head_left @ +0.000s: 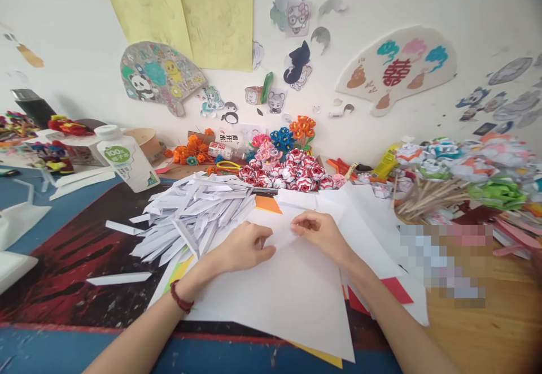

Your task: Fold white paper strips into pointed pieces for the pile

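Note:
My left hand [249, 246] is over the white paper sheets [292, 300], its fingers curled in and the thumb a little apart. My right hand [319, 233] hovers to its right, thumb and fingertips pinched together. Anything white between the fingers blends into the sheet below, so I cannot make out what either hand holds. A heap of folded white paper strips [190, 210] lies beside my left hand. One single folded strip [119, 278] lies apart on the dark red and black mat [71, 266].
A white bottle [126, 158] stands behind the heap. Red-and-white paper flowers [292, 170] are massed along the wall. Wooden sticks [436, 199] and more flowers [499, 193] lie at the right. A red paper piece [396, 292] sits near my right forearm.

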`<state>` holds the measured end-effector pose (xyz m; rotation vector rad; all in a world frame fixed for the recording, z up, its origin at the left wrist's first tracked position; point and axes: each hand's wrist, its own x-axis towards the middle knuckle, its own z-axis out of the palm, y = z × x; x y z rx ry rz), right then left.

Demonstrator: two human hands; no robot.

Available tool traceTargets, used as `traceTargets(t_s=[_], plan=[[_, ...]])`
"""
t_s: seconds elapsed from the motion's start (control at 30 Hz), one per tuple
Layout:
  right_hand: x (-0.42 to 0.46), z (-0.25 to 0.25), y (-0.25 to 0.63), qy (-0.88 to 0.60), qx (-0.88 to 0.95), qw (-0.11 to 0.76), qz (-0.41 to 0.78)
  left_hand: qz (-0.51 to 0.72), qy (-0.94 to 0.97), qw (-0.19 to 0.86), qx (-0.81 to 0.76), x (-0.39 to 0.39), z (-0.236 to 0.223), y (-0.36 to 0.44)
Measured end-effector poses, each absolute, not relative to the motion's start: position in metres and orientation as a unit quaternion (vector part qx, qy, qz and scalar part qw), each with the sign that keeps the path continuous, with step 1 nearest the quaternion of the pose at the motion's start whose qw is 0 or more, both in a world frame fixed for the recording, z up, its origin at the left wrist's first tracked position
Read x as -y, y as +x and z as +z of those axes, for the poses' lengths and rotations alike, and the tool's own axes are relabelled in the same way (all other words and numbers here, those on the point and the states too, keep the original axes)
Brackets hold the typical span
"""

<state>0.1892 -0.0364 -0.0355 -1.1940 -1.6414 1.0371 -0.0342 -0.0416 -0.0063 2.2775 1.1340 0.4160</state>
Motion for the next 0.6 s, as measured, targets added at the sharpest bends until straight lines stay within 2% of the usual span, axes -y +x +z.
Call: traceTargets(t_s=[0.27, 0.6], plan=[[0.034, -0.04, 0.195, -0.523, 0.679, 0.328, 0.397, 0.173, 0.856, 0.222, -0.433, 0.031, -0.023, -0.043], [0.038, -0.041, 0.193, -0.546, 0.711, 0.301, 0.324, 0.228, 0.84, 0.205, -0.447, 0.028, -0.039, -0.035]])
